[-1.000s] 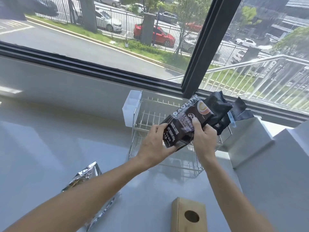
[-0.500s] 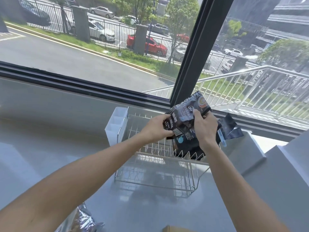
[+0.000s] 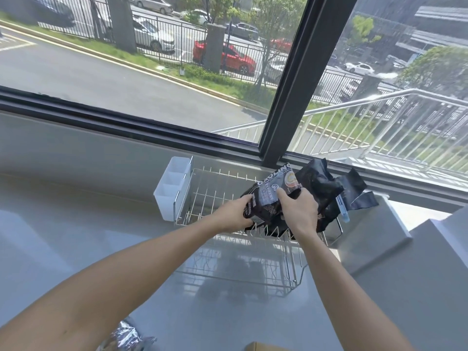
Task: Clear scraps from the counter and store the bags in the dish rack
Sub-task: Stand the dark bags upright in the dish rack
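From the head camera, looking down at a smooth, glossy grey counter (image 3: 76, 249) with a chrome wire dish rack (image 3: 215, 196) standing on it under the window, thin shiny rods crossing in a grid with short upright prongs. Clipped to the rack's left end is a translucent white plastic caddy (image 3: 171, 188), boxy and split into compartments. Both hands are at the rack: the left hand (image 3: 234, 211) curls round the lower left corner of a dark printed coffee bag (image 3: 274, 191), a crinkly, glossy pouch with white lettering and a round orange emblem, and the right hand (image 3: 300, 211) lies over the bag's near face, thumb and fingers bent round it from the right. The bag tilts up and away from the hands, sitting over the right half of the rack, its lower edge down among the prongs. Just behind it, still in the rack's right end, crumpled black bags (image 3: 326, 191) stick up, shiny and creased, one carrying a pale blue clip (image 3: 343, 210). Well in front of the rack, at the bottom edge, a wrinkled silver foil bag (image 3: 126, 336) pokes out beside the left forearm, and a tan cardboard corner (image 3: 263, 347) just shows.
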